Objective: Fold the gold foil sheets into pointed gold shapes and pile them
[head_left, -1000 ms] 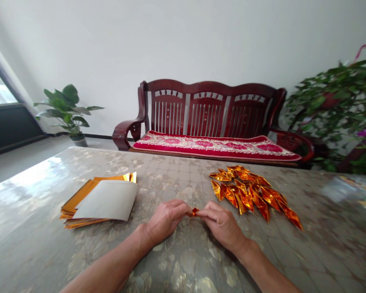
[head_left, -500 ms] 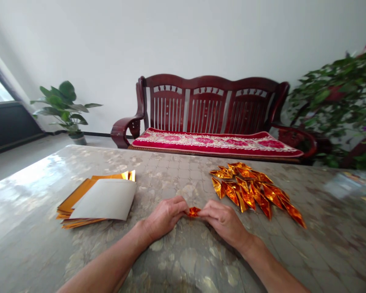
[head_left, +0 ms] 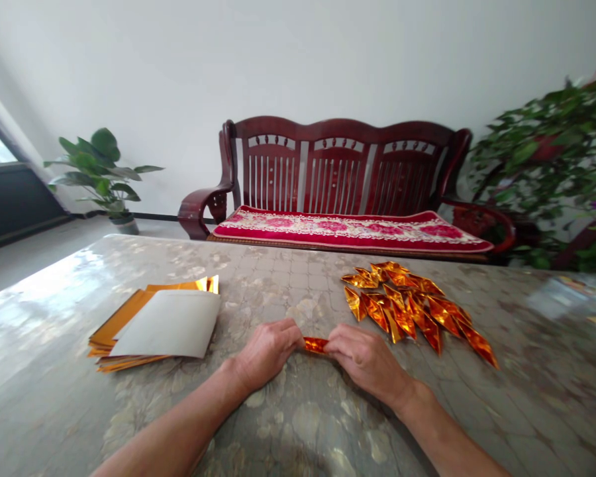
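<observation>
Currently: orange foil piece pinched at both ends, between stack and pile.

Left hand has its fingers clamped on the left end of the foil piece; right hand has its fingers clamped on the right end. Shiny middle shows between them, over the patterned counter.

Left of the hands: stack of foil sheets, edges uneven, pale sheet on top. Right, farther back: pile of folded foil pieces, pointed ends, some overlapping.

Containers: clear plastic bag on the counter, far right; yellowish bits show at it, too blurred to say whether inside. Plant pot on the floor, back left, holds a leafy plant. Reddish pot sits amid foliage at right, mostly hidden, contents unclear.
</observation>
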Demonstrator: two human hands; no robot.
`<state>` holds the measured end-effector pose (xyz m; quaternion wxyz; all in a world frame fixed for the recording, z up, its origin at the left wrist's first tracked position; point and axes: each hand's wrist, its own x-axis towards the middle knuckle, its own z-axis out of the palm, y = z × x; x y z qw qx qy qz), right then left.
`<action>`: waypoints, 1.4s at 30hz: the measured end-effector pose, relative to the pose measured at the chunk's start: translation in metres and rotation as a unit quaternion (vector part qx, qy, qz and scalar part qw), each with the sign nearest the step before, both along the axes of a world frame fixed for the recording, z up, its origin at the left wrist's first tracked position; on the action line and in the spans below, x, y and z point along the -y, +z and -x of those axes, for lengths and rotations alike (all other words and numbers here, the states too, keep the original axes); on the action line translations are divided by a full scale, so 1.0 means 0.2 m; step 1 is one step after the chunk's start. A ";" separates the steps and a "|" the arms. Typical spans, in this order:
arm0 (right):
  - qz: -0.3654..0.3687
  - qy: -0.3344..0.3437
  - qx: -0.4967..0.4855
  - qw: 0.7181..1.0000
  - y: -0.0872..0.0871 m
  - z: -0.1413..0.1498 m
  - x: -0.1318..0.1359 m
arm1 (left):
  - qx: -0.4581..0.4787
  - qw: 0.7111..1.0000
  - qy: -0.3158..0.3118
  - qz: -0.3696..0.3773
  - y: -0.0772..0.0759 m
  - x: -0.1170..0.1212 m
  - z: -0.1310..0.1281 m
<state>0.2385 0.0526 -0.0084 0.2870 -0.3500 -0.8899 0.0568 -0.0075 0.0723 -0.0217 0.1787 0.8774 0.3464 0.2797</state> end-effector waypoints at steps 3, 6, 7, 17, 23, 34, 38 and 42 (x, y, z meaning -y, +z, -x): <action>0.002 0.002 0.002 1.000 0.02 0.01 0.00 | 0.004 1.000 0.004 0.010 0.00 0.00 0.00; 0.018 0.011 -0.019 1.000 0.02 0.00 0.00 | 0.031 0.999 -0.007 0.026 0.00 -0.01 0.00; 0.023 0.013 -0.028 0.999 0.01 0.00 0.00 | 0.042 0.999 -0.014 0.032 0.00 -0.02 0.01; 0.043 -0.013 -0.088 0.995 -0.06 0.00 -0.03 | 0.077 0.996 -0.009 0.048 -0.02 -0.03 0.00; 0.054 -0.022 -0.113 0.992 -0.07 0.02 -0.01 | 0.094 0.994 -0.004 0.053 -0.02 -0.02 -0.02; 0.068 -0.032 -0.118 0.990 -0.05 0.05 0.00 | 0.121 0.991 0.010 0.055 -0.02 0.00 -0.05; 0.051 -0.018 -0.118 0.992 -0.05 0.05 0.00 | 0.129 0.990 0.019 0.056 -0.02 0.00 -0.05; 0.047 -0.014 -0.122 0.991 -0.06 0.05 0.00 | 0.144 0.987 0.032 0.062 -0.03 0.00 -0.05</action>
